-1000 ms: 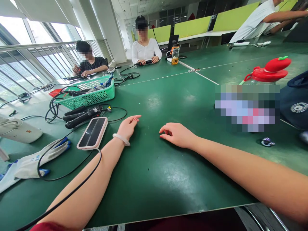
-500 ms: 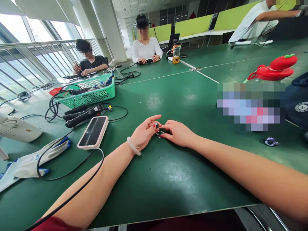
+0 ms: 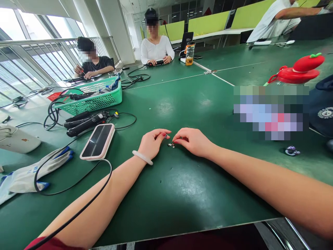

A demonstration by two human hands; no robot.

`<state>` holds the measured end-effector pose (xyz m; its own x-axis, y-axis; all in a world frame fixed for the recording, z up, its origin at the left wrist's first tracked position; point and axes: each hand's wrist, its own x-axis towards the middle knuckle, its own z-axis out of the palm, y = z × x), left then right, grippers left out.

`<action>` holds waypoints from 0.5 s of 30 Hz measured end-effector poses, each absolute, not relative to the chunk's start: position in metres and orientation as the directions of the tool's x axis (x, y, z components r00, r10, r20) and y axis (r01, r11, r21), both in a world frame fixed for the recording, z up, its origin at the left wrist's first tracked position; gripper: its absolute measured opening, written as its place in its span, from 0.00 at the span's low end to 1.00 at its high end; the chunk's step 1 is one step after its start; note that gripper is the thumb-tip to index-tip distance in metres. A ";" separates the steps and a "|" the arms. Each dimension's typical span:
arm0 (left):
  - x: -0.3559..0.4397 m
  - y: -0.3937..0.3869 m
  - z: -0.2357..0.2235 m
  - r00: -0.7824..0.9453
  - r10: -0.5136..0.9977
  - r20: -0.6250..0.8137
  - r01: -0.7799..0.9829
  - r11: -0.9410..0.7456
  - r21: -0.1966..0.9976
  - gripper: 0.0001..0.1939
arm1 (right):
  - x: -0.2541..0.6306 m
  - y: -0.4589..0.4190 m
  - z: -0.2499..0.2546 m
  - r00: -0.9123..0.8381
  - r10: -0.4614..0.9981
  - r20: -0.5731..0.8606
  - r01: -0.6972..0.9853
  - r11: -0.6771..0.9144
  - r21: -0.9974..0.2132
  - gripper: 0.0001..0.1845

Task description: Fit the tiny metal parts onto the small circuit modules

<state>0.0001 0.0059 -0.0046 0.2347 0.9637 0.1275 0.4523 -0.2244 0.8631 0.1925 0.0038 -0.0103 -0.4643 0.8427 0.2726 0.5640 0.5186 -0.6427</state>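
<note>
My left hand (image 3: 152, 143), with a white bangle at the wrist, pinches a small metallic piece (image 3: 165, 136) between thumb and index finger. The fingers cover most of it, so its kind is unclear. Facing it, my right hand (image 3: 191, 140) has thumb and fingertips drawn together; whatever may be between them is hidden or too small to name. Several tiny silver-and-dark parts (image 3: 171, 145) lie on the green table (image 3: 197, 194) just below and between the fingertips, closest to the right thumb.
Left are a phone (image 3: 97, 141), black handheld tools (image 3: 87, 123), a green basket (image 3: 96, 102), a work glove (image 3: 39, 168) and a cable crossing my left forearm. A red-lidded bottle (image 3: 296, 74) and a small dark shiny object (image 3: 291, 150) lie right. Three other people sit or stand beyond.
My hands have drawn apart; the left shifted left with the small metallic piece. The tiny parts on the table now show between them. The view has shifted slightly.
</note>
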 end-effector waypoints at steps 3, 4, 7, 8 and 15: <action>0.000 0.005 -0.007 0.240 0.967 0.081 0.356 -0.166 0.920 0.14 | 0.194 0.002 -0.007 -0.381 0.896 0.231 0.484 0.405 -0.776 0.08; 0.001 0.005 -0.008 0.259 0.963 0.077 0.308 -0.158 0.938 0.16 | 0.194 0.002 -0.007 -0.363 0.909 0.207 0.442 0.363 -0.820 0.08; 0.003 0.003 -0.010 0.321 0.944 0.081 0.228 -0.160 0.960 0.19 | 0.194 0.003 -0.005 -0.329 0.928 0.178 0.312 0.284 -0.907 0.08; 0.003 0.002 -0.010 0.337 0.938 0.081 0.228 -0.164 0.960 0.20 | 0.194 0.004 -0.005 -0.318 0.930 0.182 0.279 0.275 -0.920 0.08; 0.005 -0.003 -0.006 0.345 0.928 0.140 0.335 -0.261 0.905 0.19 | 0.194 0.007 -0.008 -0.317 0.932 0.174 0.178 0.238 -0.955 0.07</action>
<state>0.0049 -0.0026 -0.0060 0.3450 0.9281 0.1400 0.3355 -0.2613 0.9051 0.1940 0.0072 -0.0083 -0.3170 0.9324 0.1736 0.1777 0.2381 -0.9548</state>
